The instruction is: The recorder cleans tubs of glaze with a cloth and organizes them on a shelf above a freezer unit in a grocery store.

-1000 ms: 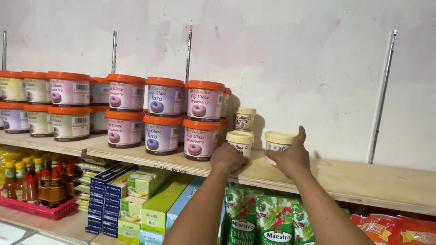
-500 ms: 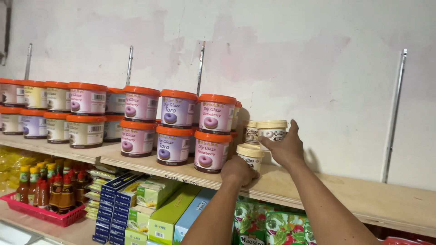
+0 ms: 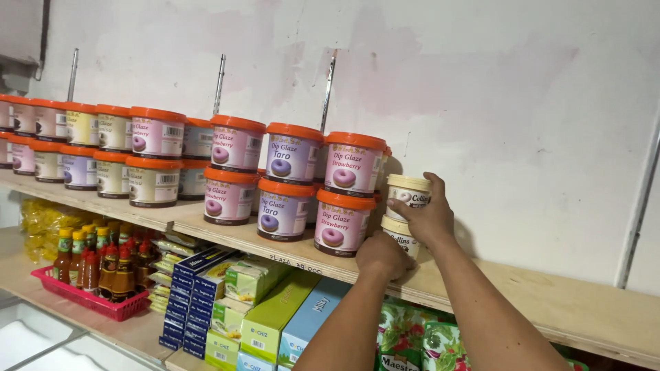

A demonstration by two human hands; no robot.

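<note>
My right hand (image 3: 427,216) grips a small cream tub with a beige lid (image 3: 407,194), which stands stacked on a second small cream tub (image 3: 401,235) on the wooden shelf (image 3: 550,302). My left hand (image 3: 382,255) is closed around the base of that lower tub, hiding its bottom. Both tubs stand just right of the stacked orange-lidded pink tubs (image 3: 344,199) and close to the white wall.
Rows of orange-lidded tubs (image 3: 158,158), two high, fill the shelf to the left. On the shelf below are boxes (image 3: 268,312), green packets (image 3: 426,343) and a red tray of sauce bottles (image 3: 96,264). Metal shelf rails (image 3: 327,93) run up the wall.
My right hand lifted the cream tub from the shelf and moved it left onto the other small tub. My left hand stayed at the lower tub. The view drifted rightwards.
</note>
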